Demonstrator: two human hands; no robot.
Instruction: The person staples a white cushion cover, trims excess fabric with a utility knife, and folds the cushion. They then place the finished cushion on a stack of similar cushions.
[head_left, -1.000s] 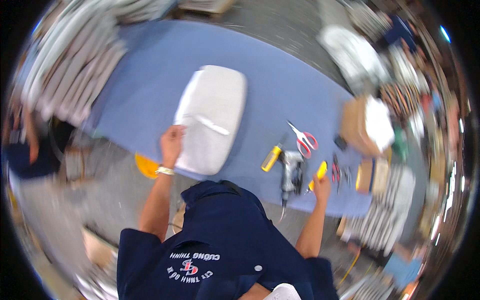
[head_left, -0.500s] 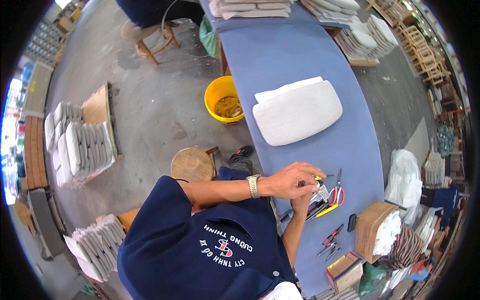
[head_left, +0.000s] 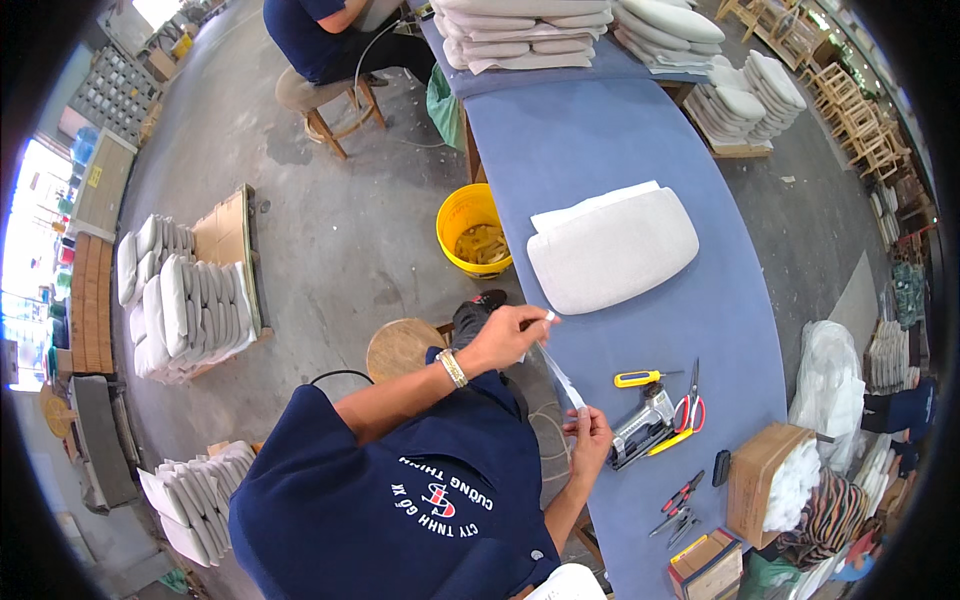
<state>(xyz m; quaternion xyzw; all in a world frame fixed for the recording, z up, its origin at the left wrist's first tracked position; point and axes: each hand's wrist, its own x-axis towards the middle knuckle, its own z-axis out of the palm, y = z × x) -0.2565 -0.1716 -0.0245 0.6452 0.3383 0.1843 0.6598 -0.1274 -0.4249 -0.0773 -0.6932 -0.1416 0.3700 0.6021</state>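
Left hand [head_left: 500, 340] first, just below the cushion [head_left: 615, 255]: thumb and fingers pinched on one end of the white strip [head_left: 563, 378]. The strip runs down and right, nearly straight, farther below the cushion and apparently off the surface. Then the right hand [head_left: 590, 445], lowest of all, gripping the other end. To do this well, I'd say: even tension, no twist, ends pinched flat, and the strip clear of the staple gun [head_left: 645, 425] and the scissors [head_left: 690, 412], both below and right of the cushion. The cushion itself lies flat on the blue desk [head_left: 600, 130].

And what a change from half a second ago! The hands were bunched together over the tools; now they're apart, strip in full view between them, the yellow screwdriver [head_left: 636, 379] below the cushion uncovered.
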